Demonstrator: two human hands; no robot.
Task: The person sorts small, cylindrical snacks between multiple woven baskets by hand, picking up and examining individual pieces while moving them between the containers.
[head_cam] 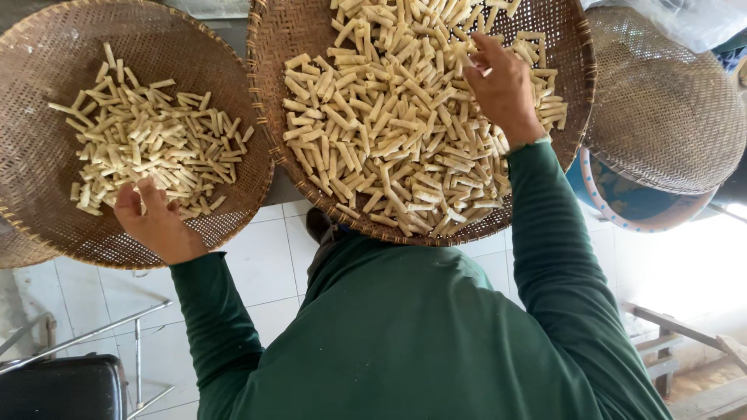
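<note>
Two round woven trays are seen side by side, each carrying short pale sticks of food. The left hand (159,222) is laid on the near part of the left woven tray (31,155), its fingers loosely spread and slightly curled at the edge of the thinner scatter of pale sticks (148,140); whether a stick is pinched between the fingers cannot be told. The right hand (502,85) is placed on the middle woven tray (272,47), palm down, the fingers bent into the dense heap of sticks (389,132) that fills most of that tray; some sticks are covered by the fingers, and a firm grasp on any of them cannot be made out. Both arms are clothed in dark green sleeves (545,249), and the same green cloth is seen across the lower middle of the view. The middle tray is set overlapping the rim of the left one. To the right, a third woven tray (661,109) is shown without sticks, partly resting over a blue bowl with a pale dotted rim (622,198). Clear plastic sheeting (685,19) is glimpsed at the upper right corner. Beneath the trays a white tiled floor (257,264) is visible, with a metal frame (93,334) and a dark seat (62,389) at the lower left, and wooden boards (685,342) at the lower right.
</note>
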